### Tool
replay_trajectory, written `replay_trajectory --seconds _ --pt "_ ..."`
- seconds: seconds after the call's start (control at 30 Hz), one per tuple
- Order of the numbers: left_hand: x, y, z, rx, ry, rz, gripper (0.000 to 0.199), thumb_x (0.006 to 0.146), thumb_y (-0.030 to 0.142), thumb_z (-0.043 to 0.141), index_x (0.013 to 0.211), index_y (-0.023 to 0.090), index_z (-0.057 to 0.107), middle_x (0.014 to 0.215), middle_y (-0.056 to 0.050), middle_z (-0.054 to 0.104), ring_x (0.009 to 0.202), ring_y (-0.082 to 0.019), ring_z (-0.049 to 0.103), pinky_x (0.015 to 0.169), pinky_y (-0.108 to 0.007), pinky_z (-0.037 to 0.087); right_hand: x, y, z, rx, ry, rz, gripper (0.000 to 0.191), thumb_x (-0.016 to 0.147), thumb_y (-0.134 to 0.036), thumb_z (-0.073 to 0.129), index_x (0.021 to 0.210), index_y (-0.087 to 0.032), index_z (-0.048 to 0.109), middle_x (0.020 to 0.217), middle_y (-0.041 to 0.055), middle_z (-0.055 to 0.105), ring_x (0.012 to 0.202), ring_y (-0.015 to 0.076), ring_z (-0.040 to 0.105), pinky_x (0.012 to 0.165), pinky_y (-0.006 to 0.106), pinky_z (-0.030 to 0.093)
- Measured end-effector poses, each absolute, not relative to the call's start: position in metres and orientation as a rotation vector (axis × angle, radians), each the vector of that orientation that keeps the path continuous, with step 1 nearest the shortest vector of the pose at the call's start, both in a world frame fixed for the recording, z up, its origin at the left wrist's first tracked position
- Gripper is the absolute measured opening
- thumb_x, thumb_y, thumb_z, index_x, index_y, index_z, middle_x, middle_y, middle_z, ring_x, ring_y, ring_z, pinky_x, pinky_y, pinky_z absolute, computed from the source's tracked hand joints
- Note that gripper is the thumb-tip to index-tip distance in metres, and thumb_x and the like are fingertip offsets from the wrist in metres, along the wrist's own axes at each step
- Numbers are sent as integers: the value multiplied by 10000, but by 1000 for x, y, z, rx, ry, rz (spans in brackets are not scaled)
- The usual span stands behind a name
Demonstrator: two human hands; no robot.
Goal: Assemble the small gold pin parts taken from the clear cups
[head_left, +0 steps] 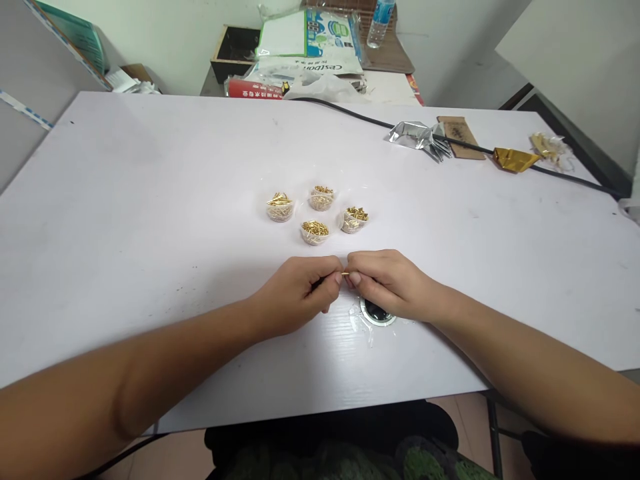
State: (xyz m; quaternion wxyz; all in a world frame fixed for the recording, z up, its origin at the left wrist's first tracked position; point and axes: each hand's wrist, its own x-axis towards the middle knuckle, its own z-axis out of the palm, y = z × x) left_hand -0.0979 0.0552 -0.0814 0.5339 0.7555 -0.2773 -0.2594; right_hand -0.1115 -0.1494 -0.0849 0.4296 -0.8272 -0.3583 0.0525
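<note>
My left hand (313,287) and my right hand (383,280) meet above the white table, fingertips pinched close together. Between them shows a tiny gold-coloured metal pin (345,273), gripped from both sides; whether it is one piece or two I cannot tell. Just beyond my hands stand small clear cups of gold metal parts: one with long thin pins (280,207), a back one with small pieces (321,198), a right one with short pieces (354,219) and a near one with short pins (315,232). Under my right hand lies a round black disc with a silver rim (377,312), partly covered.
A black cable (350,115) runs across the back right of the white table (175,200), past silver foil (417,135), a brown card (460,137) and gold foil (515,160). A plastic bag (550,148) lies at the far right. Behind are packages and a water bottle (381,23).
</note>
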Motion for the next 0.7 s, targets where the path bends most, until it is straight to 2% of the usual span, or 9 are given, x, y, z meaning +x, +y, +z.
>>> replay_trajectory --seconds 0.33,0.7 --pt "-96 56 -83 1767 -668 -610 281 924 228 432 657 164 494 566 45 557 497 -66 430 508 -199 357 -109 -152 -82 -2125 -975 -63 217 918 -130 387 716 -205 401 632 -13 434 587 135 406 560 264 345" --pt "-97 56 -82 1735 -643 -644 231 925 209 413 713 170 496 590 44 569 528 -78 452 534 -210 382 -109 -150 -85 -2068 -962 -162 242 882 -96 438 662 -196 428 581 -32 398 523 105 376 501 236 307"
